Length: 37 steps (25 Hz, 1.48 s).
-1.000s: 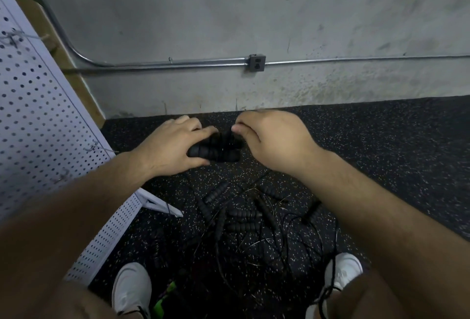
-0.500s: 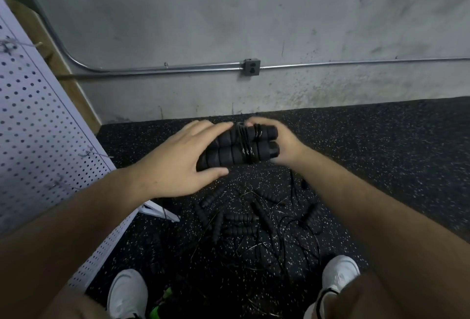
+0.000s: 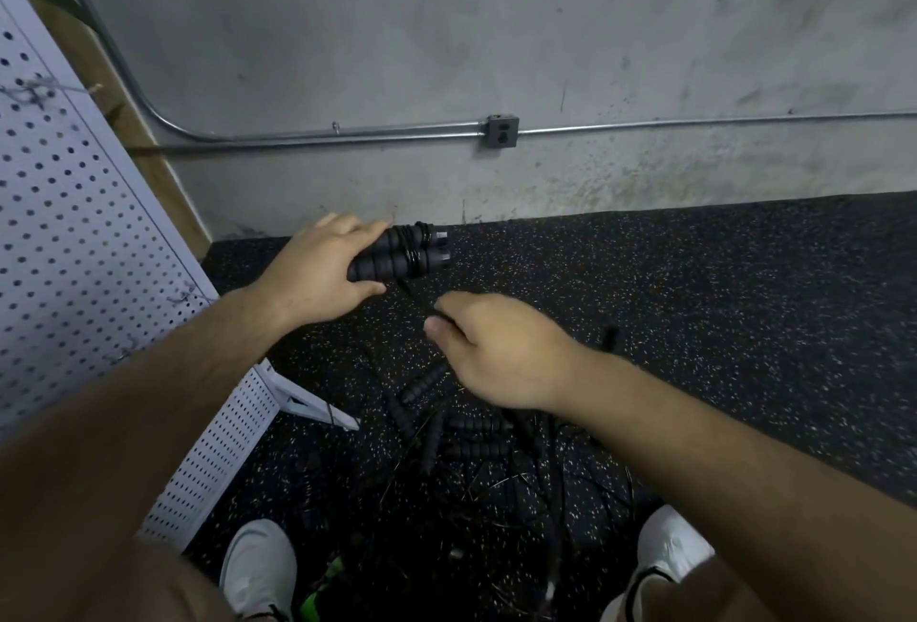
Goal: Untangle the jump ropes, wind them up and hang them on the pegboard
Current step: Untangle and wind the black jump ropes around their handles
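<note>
left hand (image 3: 317,269) clasps the wound rope (image 3: 407,254), at 12 o'clock from the tangle (image 3: 466,438). right hand (image 3: 496,353), at its 5 o'clock, is curled; can't tell if it pinches cord. pegboard (image 3: 74,234) at 9 o'clock.

- You're in a gym-type utility corner; speckled black rubber floor (image 3: 694,274)
- bare stained concrete wall (image 3: 446,26); exposed metal conduit (image 3: 347,131), outlet box (image 3: 502,131)
- white pegboard (image 3: 74,224) on your left; jump ropes (image 3: 471,438) heaped on the floor

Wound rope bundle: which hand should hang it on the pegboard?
Left. The left hand grips the bundle, and the pegboard stands on that side; the right hand is off it.
</note>
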Tool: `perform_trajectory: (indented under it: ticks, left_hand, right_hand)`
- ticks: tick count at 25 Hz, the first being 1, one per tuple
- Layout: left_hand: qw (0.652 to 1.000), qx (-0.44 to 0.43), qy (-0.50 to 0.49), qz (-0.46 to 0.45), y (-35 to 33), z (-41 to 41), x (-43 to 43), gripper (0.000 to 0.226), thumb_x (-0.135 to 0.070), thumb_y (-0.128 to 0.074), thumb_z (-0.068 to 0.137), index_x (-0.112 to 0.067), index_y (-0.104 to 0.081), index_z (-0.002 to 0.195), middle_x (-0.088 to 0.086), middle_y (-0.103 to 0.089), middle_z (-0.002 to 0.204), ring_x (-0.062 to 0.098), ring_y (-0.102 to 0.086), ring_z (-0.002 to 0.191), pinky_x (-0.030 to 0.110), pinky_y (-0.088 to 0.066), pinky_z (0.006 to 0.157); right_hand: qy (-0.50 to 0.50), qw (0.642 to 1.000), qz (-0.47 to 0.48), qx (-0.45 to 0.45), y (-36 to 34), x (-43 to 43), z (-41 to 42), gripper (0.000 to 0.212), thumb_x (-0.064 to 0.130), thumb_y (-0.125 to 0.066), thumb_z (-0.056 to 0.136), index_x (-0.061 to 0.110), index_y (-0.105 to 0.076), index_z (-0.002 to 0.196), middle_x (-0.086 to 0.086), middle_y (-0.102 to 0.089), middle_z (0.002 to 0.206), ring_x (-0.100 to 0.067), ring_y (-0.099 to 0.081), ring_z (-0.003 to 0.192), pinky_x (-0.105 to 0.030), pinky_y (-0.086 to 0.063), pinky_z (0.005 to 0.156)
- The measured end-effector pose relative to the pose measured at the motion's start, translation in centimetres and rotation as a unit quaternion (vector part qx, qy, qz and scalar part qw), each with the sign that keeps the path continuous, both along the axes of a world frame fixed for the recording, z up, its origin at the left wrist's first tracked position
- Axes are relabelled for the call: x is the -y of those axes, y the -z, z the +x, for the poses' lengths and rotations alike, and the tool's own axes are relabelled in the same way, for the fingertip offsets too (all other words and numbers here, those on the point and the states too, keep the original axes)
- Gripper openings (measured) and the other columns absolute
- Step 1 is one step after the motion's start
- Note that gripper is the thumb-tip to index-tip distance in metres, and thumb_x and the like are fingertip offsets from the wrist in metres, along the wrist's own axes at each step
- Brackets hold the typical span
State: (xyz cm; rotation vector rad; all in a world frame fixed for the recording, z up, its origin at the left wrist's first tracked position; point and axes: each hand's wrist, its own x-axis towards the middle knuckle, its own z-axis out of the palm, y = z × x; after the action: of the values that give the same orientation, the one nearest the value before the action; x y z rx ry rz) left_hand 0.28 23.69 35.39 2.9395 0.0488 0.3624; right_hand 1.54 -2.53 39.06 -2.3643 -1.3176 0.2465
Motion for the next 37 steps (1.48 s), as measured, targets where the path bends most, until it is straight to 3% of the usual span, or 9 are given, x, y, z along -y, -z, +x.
perform_trajectory:
  ticks: [5,10,14,16,18,23,28,34,37]
  left_hand:
    - [0.994,-0.025,0.096,0.037,0.8,-1.0,2.5,0.085,-0.041,-0.083,0.079,-0.022,-0.044,0.152,-0.004,-0.056,0.120,0.019,-0.047,0.113,0.041,-0.042,0.102]
    - [0.983,-0.030,0.182,0.016,0.3,-3.2,6.0,0.075,-0.037,-0.085,0.077,-0.021,-0.051,0.142,-0.010,-0.055,0.117,0.009,-0.043,0.106,0.034,-0.040,0.102]
    - [0.984,-0.022,0.170,-0.047,-2.0,-4.8,7.8,0.074,-0.040,-0.082,0.080,-0.025,-0.046,0.144,-0.016,-0.053,0.124,0.003,-0.041,0.115,0.024,-0.033,0.103]
    - [0.984,-0.016,0.142,-0.102,-3.2,-5.2,8.0,0.075,-0.040,-0.082,0.079,-0.029,-0.046,0.144,-0.021,-0.050,0.124,0.001,-0.042,0.118,0.024,-0.033,0.103]
    - [0.985,0.010,0.107,-0.132,-4.1,-5.1,7.8,0.077,-0.040,-0.083,0.078,-0.029,-0.045,0.144,-0.022,-0.047,0.126,0.001,-0.042,0.122,0.025,-0.032,0.107]
    - [0.997,0.050,0.042,-0.047,-3.4,-2.8,4.7,0.078,-0.033,-0.083,0.080,-0.019,-0.046,0.147,-0.002,-0.057,0.131,0.018,-0.045,0.124,0.034,-0.035,0.107]
    - [0.999,0.021,-0.035,0.026,-1.0,-0.8,-0.6,0.080,-0.033,-0.084,0.079,-0.018,-0.046,0.147,0.007,-0.059,0.128,0.028,-0.047,0.119,0.047,-0.042,0.103]
    - [0.996,-0.035,0.057,0.059,1.4,-1.4,0.7,0.083,-0.035,-0.084,0.077,-0.018,-0.046,0.149,-0.001,-0.057,0.126,0.019,-0.046,0.117,0.046,-0.040,0.107]
    - [0.989,-0.068,0.122,0.039,1.4,-2.6,3.1,0.080,-0.037,-0.084,0.078,-0.023,-0.047,0.147,-0.009,-0.056,0.121,0.010,-0.041,0.110,0.037,-0.038,0.105]
  right_hand:
    - [0.051,0.975,-0.006,0.217,-2.2,1.1,2.7,0.029,0.035,-0.037,0.108,0.019,-0.061,0.114,0.008,-0.060,0.080,-0.016,-0.057,0.066,-0.029,-0.040,0.056]
    - [0.059,0.968,0.016,0.241,-0.3,1.1,6.9,0.031,0.042,-0.043,0.106,0.026,-0.065,0.119,0.005,-0.071,0.107,-0.021,-0.066,0.091,-0.030,-0.042,0.067]
    - [0.073,0.994,0.025,0.076,1.5,1.5,9.3,0.026,0.045,-0.048,0.103,0.026,-0.066,0.106,0.007,-0.070,0.094,-0.015,-0.063,0.086,-0.031,-0.048,0.072]
    - [0.070,0.974,0.115,-0.180,2.3,1.1,8.9,0.014,0.023,-0.055,0.101,0.019,-0.064,0.091,0.004,-0.067,0.085,-0.012,-0.062,0.079,-0.031,-0.049,0.075]
    - [0.056,0.960,0.123,-0.245,3.4,0.1,7.3,0.030,0.004,-0.048,0.101,0.018,-0.057,0.076,0.001,-0.058,0.074,-0.009,-0.056,0.065,-0.026,-0.048,0.069]
    - [0.012,0.988,0.017,-0.150,5.4,-2.8,1.5,0.032,0.042,-0.032,0.108,0.021,-0.048,0.090,0.006,-0.051,0.076,-0.007,-0.048,0.063,-0.028,-0.037,0.056]
    - [-0.023,0.993,-0.028,-0.115,2.6,-2.5,-2.0,0.033,0.039,-0.033,0.109,0.020,-0.042,0.084,0.001,-0.051,0.074,-0.012,-0.047,0.062,-0.031,-0.033,0.053]
    - [0.038,0.974,-0.053,0.217,-1.0,-0.9,1.3,0.028,0.034,-0.034,0.109,0.016,-0.054,0.116,0.009,-0.051,0.071,-0.007,-0.048,0.054,-0.025,-0.030,0.044]
    - [0.055,0.964,-0.043,0.258,-0.9,-0.4,4.7,0.029,0.033,-0.041,0.108,0.018,-0.059,0.124,0.001,-0.069,0.098,-0.023,-0.065,0.079,-0.029,-0.036,0.059]
